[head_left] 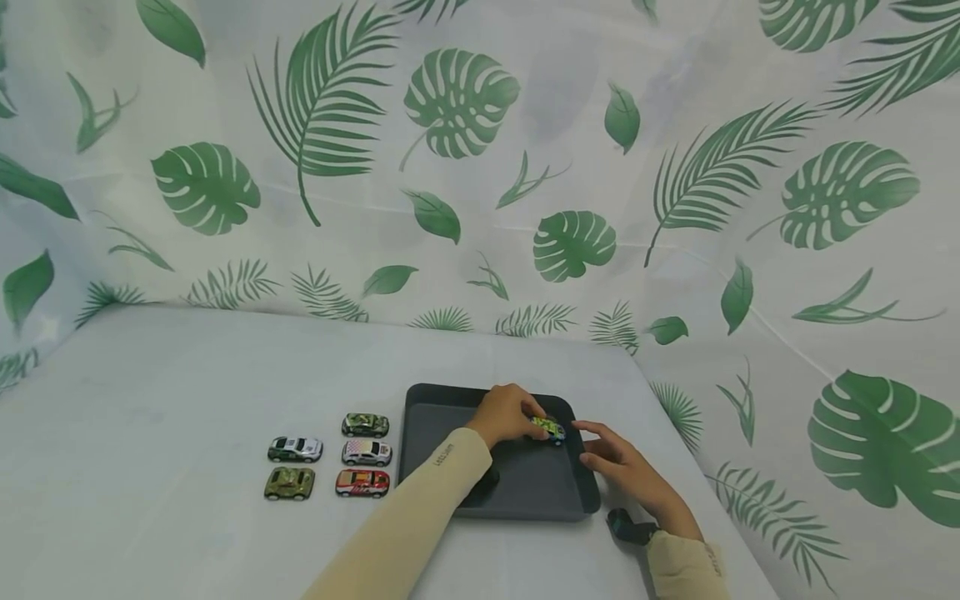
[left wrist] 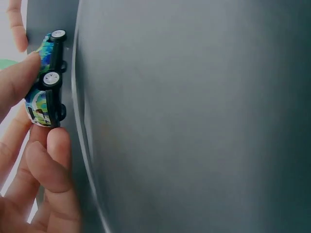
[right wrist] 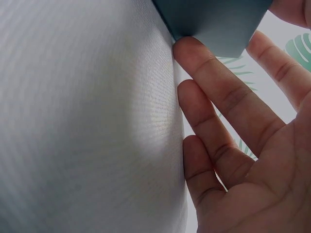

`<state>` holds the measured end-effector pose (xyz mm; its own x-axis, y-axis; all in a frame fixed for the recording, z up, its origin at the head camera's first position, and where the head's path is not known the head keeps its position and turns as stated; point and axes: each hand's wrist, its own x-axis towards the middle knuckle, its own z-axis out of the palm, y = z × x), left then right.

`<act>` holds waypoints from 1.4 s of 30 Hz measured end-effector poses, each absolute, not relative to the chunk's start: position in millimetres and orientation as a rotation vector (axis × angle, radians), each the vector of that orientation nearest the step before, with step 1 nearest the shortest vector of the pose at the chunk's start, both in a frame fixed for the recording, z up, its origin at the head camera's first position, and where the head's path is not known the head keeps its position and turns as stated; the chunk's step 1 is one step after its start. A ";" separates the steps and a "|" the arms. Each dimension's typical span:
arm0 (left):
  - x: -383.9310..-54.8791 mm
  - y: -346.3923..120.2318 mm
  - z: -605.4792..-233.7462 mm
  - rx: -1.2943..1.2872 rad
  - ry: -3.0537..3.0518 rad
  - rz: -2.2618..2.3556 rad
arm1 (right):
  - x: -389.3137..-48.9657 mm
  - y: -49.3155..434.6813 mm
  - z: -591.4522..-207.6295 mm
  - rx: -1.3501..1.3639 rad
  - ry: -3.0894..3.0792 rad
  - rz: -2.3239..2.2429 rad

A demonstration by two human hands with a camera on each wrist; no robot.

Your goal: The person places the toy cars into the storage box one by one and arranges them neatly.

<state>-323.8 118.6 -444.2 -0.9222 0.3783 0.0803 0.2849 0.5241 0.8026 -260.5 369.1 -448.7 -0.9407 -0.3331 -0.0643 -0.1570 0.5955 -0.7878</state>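
My left hand (head_left: 507, 414) pinches a small yellow, green and blue toy car (head_left: 550, 429) between thumb and fingers, inside the right part of a dark grey tray (head_left: 517, 492). In the left wrist view the toy car (left wrist: 44, 80) is tipped, with its wheels facing the tray floor (left wrist: 175, 116). My right hand (head_left: 630, 471) is at the tray's right side, thumb and index finger by the rim. Seen from the right wrist, its fingers (right wrist: 233, 97) are extended, one fingertip right at the tray's outer wall (right wrist: 214, 29), the others near the white cloth.
Left of the tray several toy cars stand in two columns: a camouflage one (head_left: 365, 425), a white one (head_left: 367, 453) and a red one (head_left: 362, 482) nearer the tray, with a white-green one (head_left: 296, 449) and an olive one (head_left: 289, 483) beyond. Leaf-printed cloth (head_left: 450, 208) hangs behind.
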 end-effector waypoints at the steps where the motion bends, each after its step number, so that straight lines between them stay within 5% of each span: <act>1: -324.1 118.5 -444.7 0.573 2.649 1.363 | -260.5 369.0 -448.8 -0.408 2.619 -1.263; 25: -325.2 112.5 -438.1 0.534 2.657 1.193 | -260.7 368.7 -449.1 -0.426 2.599 -1.287; 42: -318.6 98.8 -400.0 0.765 2.512 1.359 | -259.3 368.2 -447.7 -0.417 2.578 -1.302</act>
<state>-318.6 98.8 -400.0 -0.8503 0.5202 0.0798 0.3513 0.4482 0.8220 -259.3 368.2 -447.7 -0.9347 -0.3485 -0.0698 -0.1507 0.5663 -0.8103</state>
